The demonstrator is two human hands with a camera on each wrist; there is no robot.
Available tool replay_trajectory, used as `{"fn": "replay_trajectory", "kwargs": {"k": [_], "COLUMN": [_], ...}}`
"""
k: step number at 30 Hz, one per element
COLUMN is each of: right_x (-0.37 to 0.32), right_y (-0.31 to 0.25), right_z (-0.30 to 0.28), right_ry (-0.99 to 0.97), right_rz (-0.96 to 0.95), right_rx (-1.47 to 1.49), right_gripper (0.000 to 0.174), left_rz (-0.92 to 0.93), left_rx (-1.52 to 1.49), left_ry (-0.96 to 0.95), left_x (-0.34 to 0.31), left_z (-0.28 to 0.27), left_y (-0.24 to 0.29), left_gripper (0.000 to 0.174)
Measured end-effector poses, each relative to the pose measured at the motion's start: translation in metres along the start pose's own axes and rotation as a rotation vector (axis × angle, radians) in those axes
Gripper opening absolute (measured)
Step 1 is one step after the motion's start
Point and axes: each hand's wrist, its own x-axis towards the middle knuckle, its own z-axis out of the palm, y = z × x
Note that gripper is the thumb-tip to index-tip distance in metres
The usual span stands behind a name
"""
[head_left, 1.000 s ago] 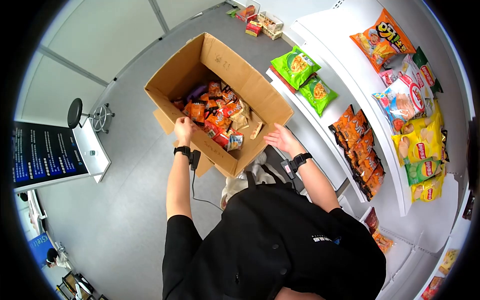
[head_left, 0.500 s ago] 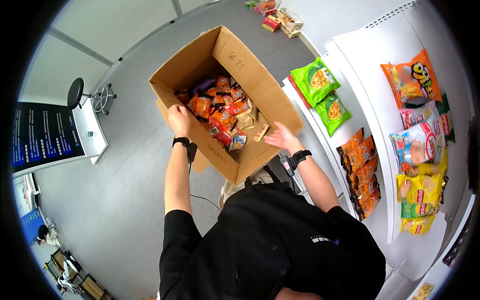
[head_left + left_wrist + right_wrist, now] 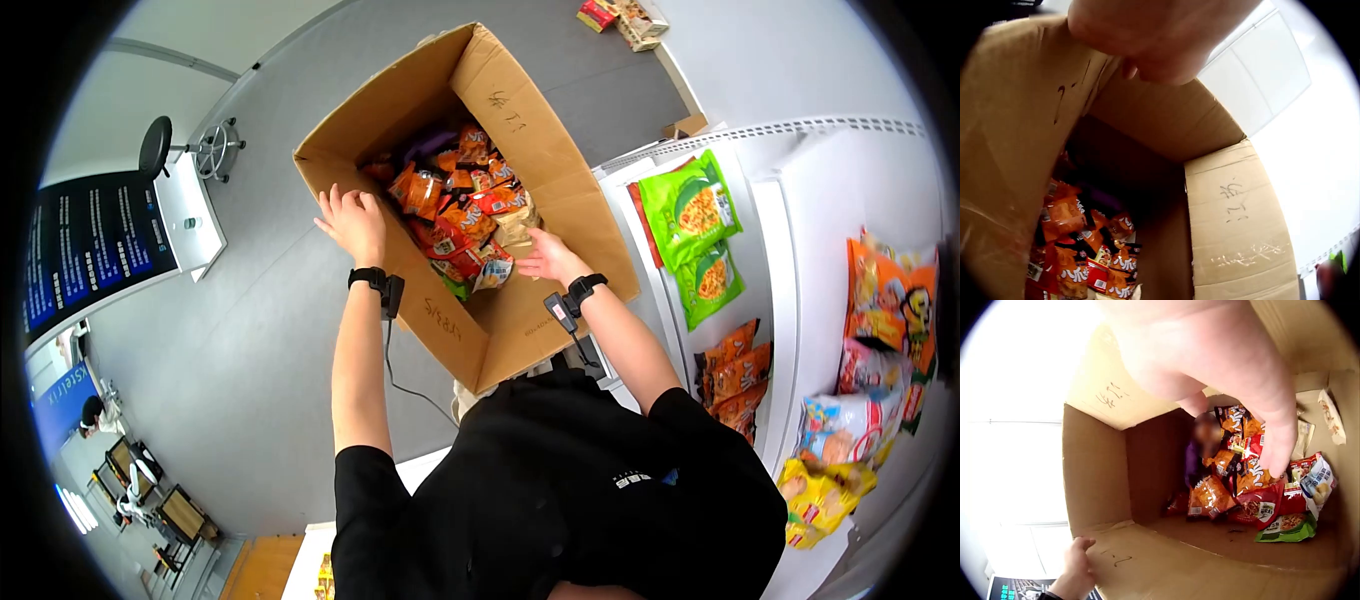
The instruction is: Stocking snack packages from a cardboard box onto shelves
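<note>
right hand (image 3: pixel 553 257) shifted inward; packets (image 3: pixel 462 215) between both hands (image 3: pixel 356 228)

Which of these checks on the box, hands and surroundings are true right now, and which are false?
1. The left grip is at the rim of the cardboard box. True.
2. The box is empty. False: it holds many snack packets, a lot of them orange.
3. The right grip is over the box opening. True.
4. The stool has a red seat. False: the stool has a black seat.
5. Green packs lie on the shelf beside the box. True.
</note>
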Motion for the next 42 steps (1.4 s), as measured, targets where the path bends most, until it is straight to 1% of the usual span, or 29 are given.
{"fn": "replay_trajectory", "kwargs": {"k": [1,4,5,8,9,12,15,18,22,23,26,31,34,37,40,42], "right_x": [0.007,0.035,0.048,0.077,0.087,0.114,0.159,0.204,0.245,0.254,0.277,0.303,0.32,0.327,0.331,0.328], "right_y": [-0.002,-0.007,-0.008,-0.01,-0.009,-0.011,-0.003,0.005,0.018,0.019,0.029,0.041,0.05,0.055,0.058,0.059], "right_z": [0.005,0.017,0.023,0.032,0.038,0.043,0.032,0.023,0.014,0.012,0.005,0.004,0.004,0.003,0.002,-0.001], "right_ry": [0.003,-0.035,0.011,-0.009,0.067,0.062,0.069,0.119,0.098,0.068,0.034,0.019,0.069,0.087,0.135,0.09], "right_rz": [0.014,0.071,0.139,0.177,0.174,0.222,0.246,0.315,0.258,0.273,0.263,0.283,0.277,0.281,0.26,0.245], "right_rx": [-0.036,-0.107,-0.126,-0.192,-0.186,-0.23,-0.264,-0.243,-0.233,-0.235,-0.178,0.003,0.07,0.15,0.133,0.172], "right_gripper": [0.072,0.079,0.074,0.068,0.06,0.059,0.058,0.057,0.057,0.059,0.063,0.064,0.062,0.059,0.049,0.043], "left_rz": [-0.026,-0.064,-0.069,-0.052,-0.046,-0.205,-0.226,-0.223,-0.203,-0.202,-0.197,-0.172,-0.171,-0.188,-0.18,-0.18], "left_rx": [0.018,0.057,0.066,0.104,0.12,0.046,0.045,0.062,0.069,0.066,0.07,0.103,0.104,0.097,0.104,0.12], "left_ry": [-0.004,-0.02,-0.028,-0.05,-0.007,-0.063,-0.106,-0.154,-0.175,-0.178,-0.196,-0.221,-0.23,-0.253,-0.258,-0.27], "left_x": [0.001,0.005,0.005,0.002,0.003,0.01,0.01,0.011,0.012,0.011,0.009,0.006,0.005,0.006,0.006,0.005], "left_z": [0.002,0.007,0.008,0.014,0.018,0.019,0.018,0.018,0.02,0.02,0.02,0.022,0.023,0.022,0.023,0.022], "left_y": [0.004,0.01,0.01,0.003,0.001,0.012,0.014,0.01,0.012,0.013,0.012,0.01,0.01,0.012,0.013,0.013], "left_gripper": [0.023,0.022,0.022,0.022,0.022,0.024,0.025,0.024,0.022,0.022,0.021,0.019,0.02,0.02,0.02,0.021]}}
